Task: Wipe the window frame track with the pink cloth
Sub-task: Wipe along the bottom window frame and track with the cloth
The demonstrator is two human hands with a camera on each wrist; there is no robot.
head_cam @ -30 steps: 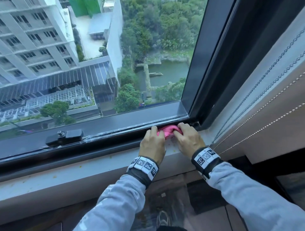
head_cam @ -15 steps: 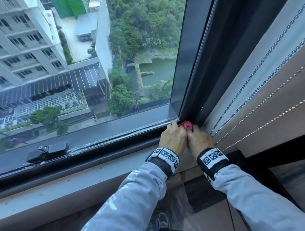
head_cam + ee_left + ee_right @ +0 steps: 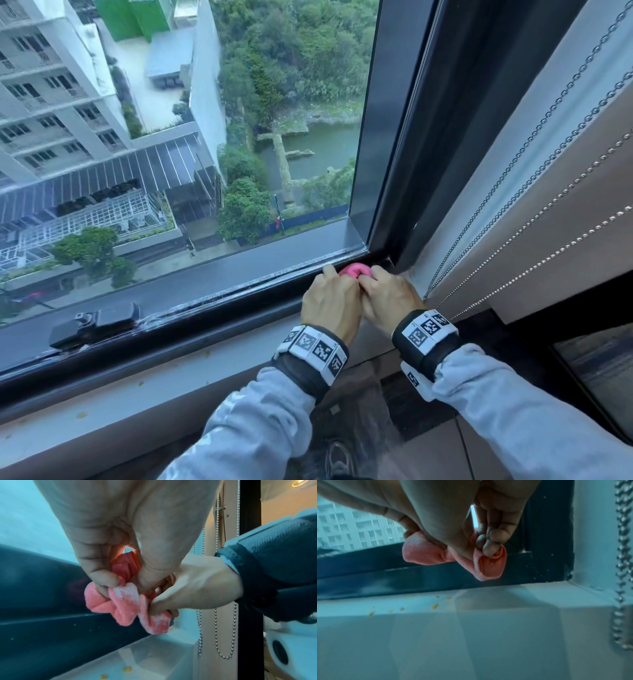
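The pink cloth is bunched into a small wad at the right end of the dark window frame track, close to the corner where the track meets the upright frame. Both hands hold it, pressed side by side. My left hand grips the wad's left part, its fingers curled round the pink cloth. My right hand pinches the right part, and folds of the pink cloth hang below its fingertips, just above the track. Most of the cloth is hidden under the hands in the head view.
A black window latch sits on the track far to the left. Bead chains of a blind hang just right of the hands. The pale sill below carries small yellow crumbs. The dark upright frame bounds the corner.
Both hands slid the cloth rightward along the track into the corner and drew close together; the cloth is now more bunched and mostly covered by the hands.
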